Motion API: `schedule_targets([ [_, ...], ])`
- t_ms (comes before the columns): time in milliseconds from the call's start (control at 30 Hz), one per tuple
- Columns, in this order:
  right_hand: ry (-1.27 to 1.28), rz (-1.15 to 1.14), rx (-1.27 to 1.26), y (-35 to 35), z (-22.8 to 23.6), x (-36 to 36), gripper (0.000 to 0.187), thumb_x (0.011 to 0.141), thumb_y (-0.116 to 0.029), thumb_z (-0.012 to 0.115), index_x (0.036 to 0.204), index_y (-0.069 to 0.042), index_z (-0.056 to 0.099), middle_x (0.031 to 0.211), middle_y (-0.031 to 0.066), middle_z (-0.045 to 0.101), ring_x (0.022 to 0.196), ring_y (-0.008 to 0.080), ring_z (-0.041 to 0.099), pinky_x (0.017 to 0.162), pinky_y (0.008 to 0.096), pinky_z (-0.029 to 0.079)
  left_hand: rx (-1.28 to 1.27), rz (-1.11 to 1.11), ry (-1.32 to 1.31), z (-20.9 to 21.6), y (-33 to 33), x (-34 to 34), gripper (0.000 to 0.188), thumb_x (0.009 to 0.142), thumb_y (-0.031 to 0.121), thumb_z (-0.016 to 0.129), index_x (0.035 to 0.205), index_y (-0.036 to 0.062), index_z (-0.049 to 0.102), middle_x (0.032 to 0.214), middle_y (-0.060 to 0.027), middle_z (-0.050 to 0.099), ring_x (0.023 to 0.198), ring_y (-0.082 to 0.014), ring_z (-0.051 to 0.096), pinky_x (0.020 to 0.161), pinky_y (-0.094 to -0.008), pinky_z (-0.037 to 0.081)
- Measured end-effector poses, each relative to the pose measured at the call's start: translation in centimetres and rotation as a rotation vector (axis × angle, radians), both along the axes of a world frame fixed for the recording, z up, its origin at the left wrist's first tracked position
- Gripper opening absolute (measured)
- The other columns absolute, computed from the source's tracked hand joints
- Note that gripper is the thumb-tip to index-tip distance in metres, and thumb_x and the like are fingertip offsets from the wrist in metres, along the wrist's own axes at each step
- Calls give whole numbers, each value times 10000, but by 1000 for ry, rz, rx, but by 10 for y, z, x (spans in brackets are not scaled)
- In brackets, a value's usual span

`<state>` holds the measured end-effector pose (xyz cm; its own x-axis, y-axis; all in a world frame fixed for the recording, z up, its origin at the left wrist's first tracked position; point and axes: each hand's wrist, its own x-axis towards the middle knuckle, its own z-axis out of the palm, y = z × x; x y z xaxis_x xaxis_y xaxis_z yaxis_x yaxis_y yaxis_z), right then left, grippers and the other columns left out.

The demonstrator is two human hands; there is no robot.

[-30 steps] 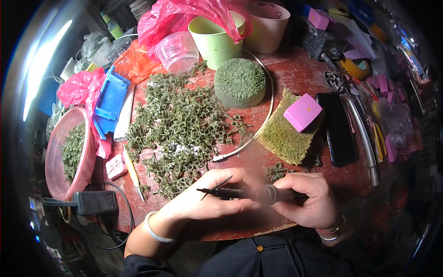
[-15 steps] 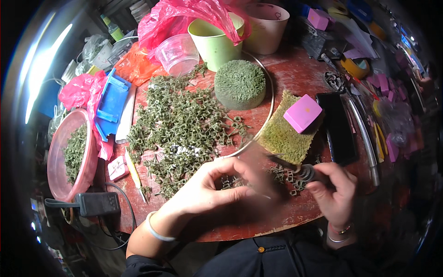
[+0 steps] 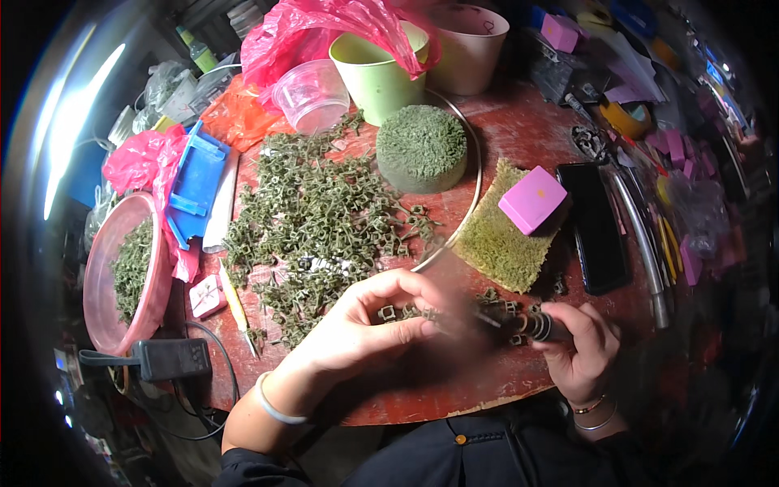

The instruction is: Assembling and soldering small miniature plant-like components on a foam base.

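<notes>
My left hand (image 3: pixel 369 325) is just above the near part of the table, thumb and forefinger brought together. What lies between them is lost in a blurred dark patch. In my right hand (image 3: pixel 580 345) is a dark tool with a ringed grip (image 3: pixel 542 327), its thin metal tip pointing left toward my left fingertips. Several small green wax-like pieces (image 3: pixel 491 299) lie around the tool. Beyond my left hand spreads a large heap of the same branched, ring-ended green pieces (image 3: pixel 324 203).
A round green block (image 3: pixel 422 148) stands behind the heap. To its right, a pink block (image 3: pixel 532 200) sits on a yellow-green pad (image 3: pixel 507 243) beside a black phone (image 3: pixel 595 227). A pink basin (image 3: pixel 122 276) and a yellow-handled knife (image 3: pixel 235 304) are at left; buckets (image 3: pixel 381 73) stand at the back.
My right hand has lowered slightly, bringing the ringed tool down and away from the pad. My left hand stays almost in place, its thumb and forefinger a little closer together.
</notes>
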<state>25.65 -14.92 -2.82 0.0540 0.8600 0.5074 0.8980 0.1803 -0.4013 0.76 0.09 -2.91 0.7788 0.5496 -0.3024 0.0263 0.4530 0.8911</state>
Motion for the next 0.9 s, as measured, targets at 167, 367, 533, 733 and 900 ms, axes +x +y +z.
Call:
schedule_targets([
  [167, 22, 24, -32, -2, -7, 5, 426, 836, -454, 759, 911, -54, 634, 692, 50, 591, 541, 229, 601, 475, 340, 450, -38, -49, -38, 4, 0, 3, 235, 887, 27, 706, 1104, 9, 617, 1051, -134, 700, 1000, -173, 654, 862, -296, 493],
  [367, 11, 30, -40, 1, -4, 1, 439, 815, -462, 779, 846, -56, 615, 667, 38, 574, 539, 227, 597, 474, 341, 446, -186, -96, -194, 5, -3, 6, 220, 905, 23, 672, 1115, -16, 618, 1052, -144, 704, 1008, -185, 658, 897, -299, 481],
  [533, -5, 38, -50, 1, -4, 1, 436, 808, -452, 789, 832, -53, 615, 659, 34, 566, 534, 223, 594, 472, 341, 447, -112, -118, -143, 3, -2, 5, 223, 909, 26, 666, 1121, -20, 617, 1043, -147, 708, 1009, -189, 660, 911, -299, 477],
  [733, -6, 50, -52, 2, -5, 1, 430, 795, -435, 804, 832, -51, 615, 658, 35, 565, 533, 218, 592, 466, 335, 447, -121, -124, -98, 4, -2, 4, 207, 909, 31, 668, 1104, -20, 621, 1045, -142, 710, 1000, -186, 661, 913, -299, 478],
  [900, 1, 49, -59, 2, -6, 0, 426, 786, -425, 813, 829, -52, 610, 656, 33, 561, 528, 213, 586, 464, 331, 443, -133, -120, -130, 8, -2, 5, 199, 909, 30, 670, 1097, -18, 623, 1044, -134, 713, 997, -178, 662, 897, -291, 484],
])
